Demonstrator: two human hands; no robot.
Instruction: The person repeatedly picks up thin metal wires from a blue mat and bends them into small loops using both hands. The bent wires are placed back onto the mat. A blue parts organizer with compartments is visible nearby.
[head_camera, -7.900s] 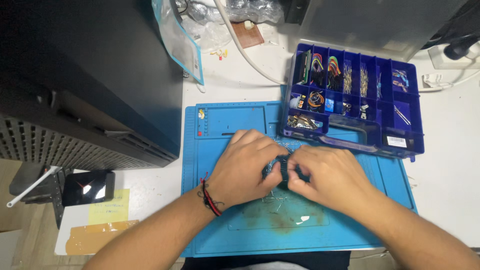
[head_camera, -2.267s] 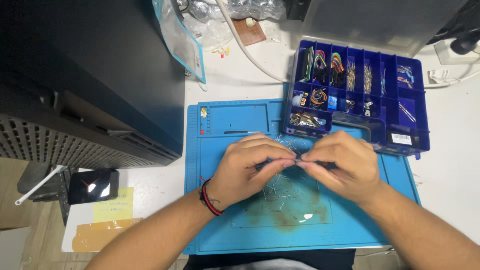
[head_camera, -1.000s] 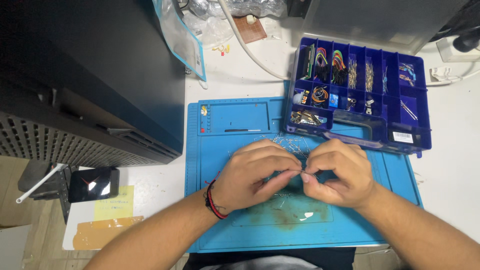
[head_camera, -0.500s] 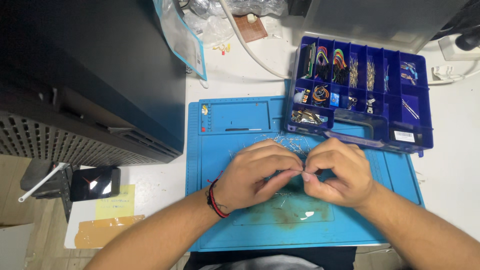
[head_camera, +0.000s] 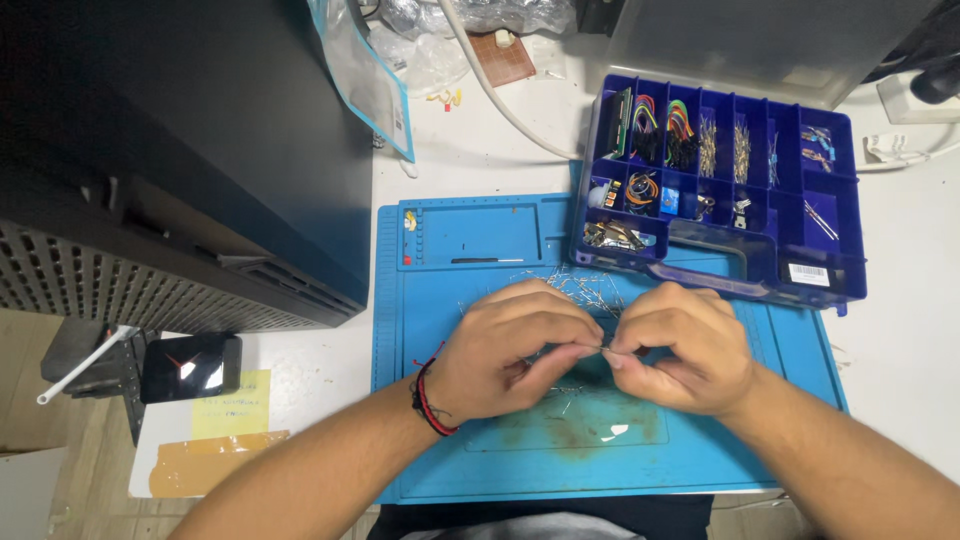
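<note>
Both hands meet over the middle of a blue silicone work mat (head_camera: 470, 250). My left hand (head_camera: 505, 350) and my right hand (head_camera: 680, 345) pinch a thin metal wire lead (head_camera: 600, 349) between their fingertips, each holding one end. A loose pile of thin wire leads (head_camera: 590, 288) lies on the mat just beyond my fingers. A red and black band circles my left wrist. What lies under my palms is hidden.
A dark blue compartment box (head_camera: 720, 190) with wires and small parts stands at the mat's far right corner. A large black case (head_camera: 180, 150) fills the left. A phone (head_camera: 190, 365) and a yellow note (head_camera: 230, 405) lie at the left; plastic bags and a white cable at the back.
Since the first frame my hands have let go of a dark object and now pinch a thin wire lead. Over the last second they have barely moved.
</note>
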